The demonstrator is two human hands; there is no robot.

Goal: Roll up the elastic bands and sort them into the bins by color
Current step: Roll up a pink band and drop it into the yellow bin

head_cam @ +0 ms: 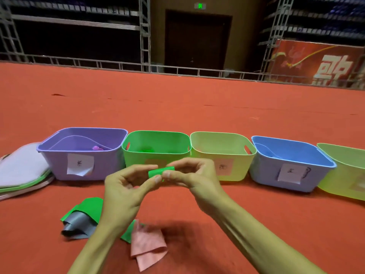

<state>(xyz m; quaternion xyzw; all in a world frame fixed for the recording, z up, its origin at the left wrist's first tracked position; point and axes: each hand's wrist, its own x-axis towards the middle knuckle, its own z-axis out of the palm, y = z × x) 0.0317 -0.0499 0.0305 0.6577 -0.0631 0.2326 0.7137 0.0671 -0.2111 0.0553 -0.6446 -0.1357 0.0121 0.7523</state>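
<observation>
Pinched by left hand (124, 192) and right hand (197, 175) fingertips: smooth green rolled elastic band (160, 172), ends hidden. Just beyond fingers, glossy green plastic bin (158, 140), contents blurred.

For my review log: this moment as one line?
step: rolling | left hand: pinches green band | right hand: pinches green band | next: likely green bin

Dim hall, red carpet floor (177, 107).
Edged far off by metal railing (98, 63); beyond, dark door (197, 40) under green lit sign (200, 5), red banner (316, 62) at right.
</observation>
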